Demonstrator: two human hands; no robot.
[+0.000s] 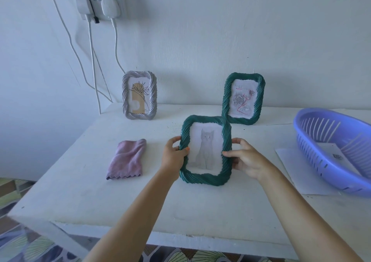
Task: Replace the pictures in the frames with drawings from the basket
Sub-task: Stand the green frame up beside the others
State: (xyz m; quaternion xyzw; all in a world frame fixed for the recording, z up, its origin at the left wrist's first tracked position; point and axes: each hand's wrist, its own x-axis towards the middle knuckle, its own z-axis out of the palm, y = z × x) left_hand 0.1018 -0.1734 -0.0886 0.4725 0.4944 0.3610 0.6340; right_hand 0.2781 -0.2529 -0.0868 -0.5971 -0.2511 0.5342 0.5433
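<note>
While both hands clasp its sides, left hand point(174, 155) and right hand point(246, 160), the green rope-twist frame point(205, 151) stands upright mid-picture. Long axis vertical, cat drawing point(206, 149) facing the camera.

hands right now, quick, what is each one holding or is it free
Left hand: grips the left edge of the green cat frame.
Right hand: grips the right edge of the same frame.
</note>
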